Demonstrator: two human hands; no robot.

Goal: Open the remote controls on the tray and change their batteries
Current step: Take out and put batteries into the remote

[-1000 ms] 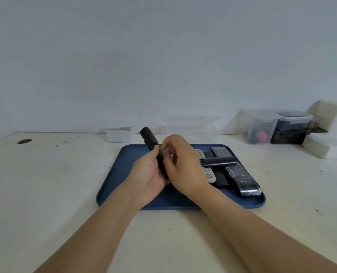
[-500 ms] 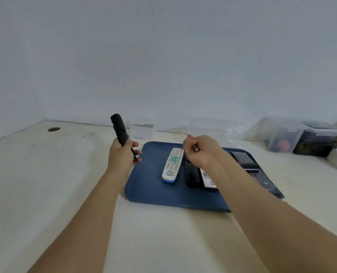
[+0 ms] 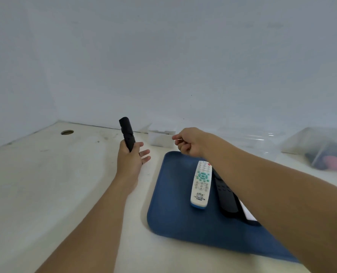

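Black remote [image 3: 127, 133]: held upright in the left hand [image 3: 128, 160], left of the tray and above the table. A second ago it was over the tray with both hands working on it; since then it has been carried clear to the left.
Left hand: thumb and palm clamp the lower part of the black remote, while the fingers nearest the tray are spread loosely. The grip looks lighter than half a second ago.
Right hand [image 3: 189, 142]: off the remote now and raised above the far edge of the tray, fingers curled in with the fingertips pinched together. Half a second ago a small dark thing showed in that pinch. Whether anything is in it now, I cannot tell.
What this suggests: the hands have split, so a battery or cover has probably just come out of the black remote. That would leave it open and waiting for a fresh battery.
Tray [image 3: 175, 213]: blue, flat on the table.
White remote [image 3: 201, 184]: lies face up on the tray, untouched.
Dark remote [image 3: 225, 196]: just right of the white one, partly under the right forearm.
Small white box [image 3: 160, 139]: beyond the tray's far left corner, just in front of the right hand.
Clear tubs [image 3: 321, 152]: beyond the tray to the right.
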